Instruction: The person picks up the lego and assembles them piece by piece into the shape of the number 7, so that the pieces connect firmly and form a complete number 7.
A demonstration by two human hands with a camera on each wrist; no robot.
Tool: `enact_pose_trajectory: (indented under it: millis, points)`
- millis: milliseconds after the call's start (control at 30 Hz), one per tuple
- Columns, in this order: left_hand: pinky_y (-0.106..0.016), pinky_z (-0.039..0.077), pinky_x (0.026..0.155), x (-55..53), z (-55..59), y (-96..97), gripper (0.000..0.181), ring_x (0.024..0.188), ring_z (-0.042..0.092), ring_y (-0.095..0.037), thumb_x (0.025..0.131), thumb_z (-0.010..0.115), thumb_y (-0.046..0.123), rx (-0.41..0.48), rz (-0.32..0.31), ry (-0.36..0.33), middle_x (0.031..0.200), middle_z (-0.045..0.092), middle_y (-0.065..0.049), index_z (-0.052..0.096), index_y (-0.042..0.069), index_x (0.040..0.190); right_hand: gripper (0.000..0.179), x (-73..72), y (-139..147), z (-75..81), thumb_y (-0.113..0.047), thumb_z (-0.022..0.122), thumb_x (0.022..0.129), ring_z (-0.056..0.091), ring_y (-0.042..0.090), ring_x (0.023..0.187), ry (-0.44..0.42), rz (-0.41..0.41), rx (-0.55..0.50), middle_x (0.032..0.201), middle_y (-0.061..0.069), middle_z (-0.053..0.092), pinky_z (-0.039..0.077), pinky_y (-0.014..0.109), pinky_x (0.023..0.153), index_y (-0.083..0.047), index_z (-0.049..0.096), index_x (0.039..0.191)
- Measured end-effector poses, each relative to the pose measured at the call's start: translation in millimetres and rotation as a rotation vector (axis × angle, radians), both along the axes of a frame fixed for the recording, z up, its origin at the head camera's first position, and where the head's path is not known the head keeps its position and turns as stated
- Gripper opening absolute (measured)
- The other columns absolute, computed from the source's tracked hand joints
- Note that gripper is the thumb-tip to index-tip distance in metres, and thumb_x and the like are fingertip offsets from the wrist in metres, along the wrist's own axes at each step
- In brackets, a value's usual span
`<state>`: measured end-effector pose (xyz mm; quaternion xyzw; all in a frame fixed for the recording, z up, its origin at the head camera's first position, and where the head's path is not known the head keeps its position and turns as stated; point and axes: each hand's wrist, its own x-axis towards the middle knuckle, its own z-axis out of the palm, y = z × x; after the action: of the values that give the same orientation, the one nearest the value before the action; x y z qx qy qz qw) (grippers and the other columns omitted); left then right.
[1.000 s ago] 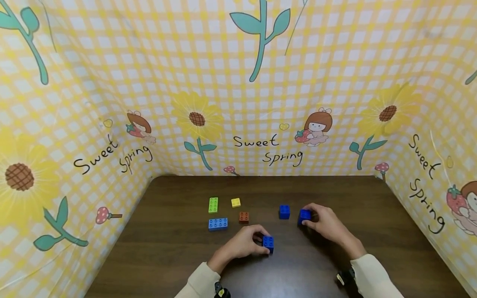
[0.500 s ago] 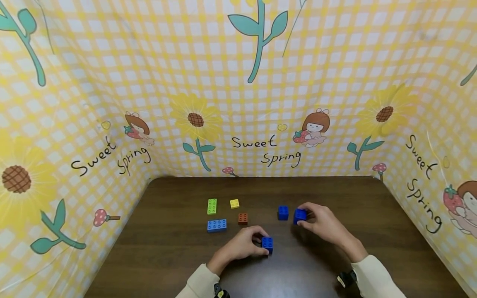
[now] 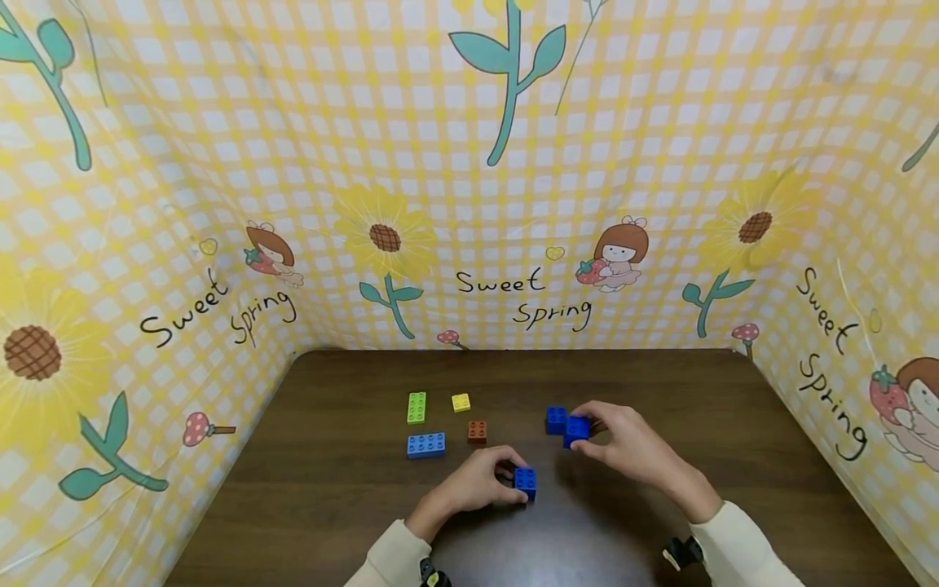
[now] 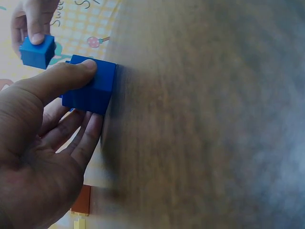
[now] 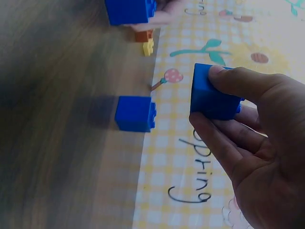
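Observation:
My left hand (image 3: 473, 481) pinches a blue toy brick (image 3: 525, 481) between thumb and fingers, close to the tabletop. In the left wrist view, the thumb lies on one side of this brick (image 4: 90, 93). My right hand (image 3: 631, 440) grips a second blue brick (image 3: 576, 432), raised off the table, its studs toward the palm side in the right wrist view. A third blue brick (image 3: 555, 417) stands studs up on the table, just left of and behind the raised one, which overlaps it in the head view. Both stand apart in the right wrist view.
To the left on the dark wooden table (image 3: 352, 522) lie a green brick (image 3: 416, 408), a yellow brick (image 3: 460, 402), a brown brick (image 3: 477, 432) and a light blue brick (image 3: 426, 445). A yellow checked cloth (image 3: 506, 204) walls the table's back and sides.
My right hand has moved left with its blue brick, toward the standing blue brick, and now overlaps it in the head view. My left hand stays in place with its brick.

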<state>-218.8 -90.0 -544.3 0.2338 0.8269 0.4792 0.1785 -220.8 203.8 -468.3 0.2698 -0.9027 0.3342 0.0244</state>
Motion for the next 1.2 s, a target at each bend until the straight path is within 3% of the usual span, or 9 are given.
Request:
enact_pose_trajectory:
  millis: [267,667,833,1067,1200]
  points:
    - [-0.024,0.058,0.088,0.9,0.2,1.1,0.027,0.101,0.069,-0.009,0.088,0.088,0.011,0.015,-0.008,-0.003,0.114,0.073,-0.003,0.073,0.015,0.11,0.038,6.0,-11.1,3.8,-0.024,0.085,0.094,0.076,0.015,0.096,0.024,0.073,0.031,0.118,0.007,0.078,0.064,0.035,0.084,-0.009,0.07,0.125]
    - [-0.022,0.058,0.086,1.5,2.6,1.5,0.026,0.099,0.069,-0.009,0.088,0.088,0.012,0.015,-0.004,-0.018,0.112,0.072,-0.003,0.073,0.014,0.11,0.039,16.1,-33.6,2.7,-0.021,0.085,0.094,0.074,0.011,0.097,0.042,0.167,0.068,0.114,0.004,0.077,0.064,0.037,0.081,-0.007,0.07,0.127]
    - [-0.022,0.058,0.087,1.9,1.3,1.5,0.028,0.101,0.07,-0.009,0.089,0.088,0.012,0.016,-0.003,-0.016,0.116,0.072,-0.003,0.073,0.015,0.111,0.038,19.3,-43.0,-3.7,-0.02,0.085,0.093,0.073,0.01,0.098,0.023,0.191,0.075,0.116,0.005,0.076,0.064,0.037,0.082,-0.009,0.071,0.126]
    - [-0.022,0.057,0.089,1.7,0.9,1.3,0.026,0.103,0.069,-0.008,0.088,0.088,0.014,0.004,-0.005,0.006,0.116,0.072,0.0,0.072,0.016,0.109,0.035,19.4,-54.2,-19.5,-0.019,0.084,0.094,0.075,0.009,0.098,-0.018,0.218,0.036,0.118,0.005,0.076,0.061,0.02,0.079,-0.009,0.071,0.125]
    - [-0.021,0.057,0.088,2.0,0.9,1.6,0.025,0.101,0.07,-0.007,0.088,0.088,0.013,0.014,-0.009,0.011,0.112,0.073,0.0,0.072,0.015,0.106,0.035,19.2,-59.0,-27.9,-0.018,0.085,0.093,0.076,0.011,0.1,-0.013,0.22,0.029,0.119,0.006,0.076,0.06,0.02,0.08,-0.009,0.071,0.125]
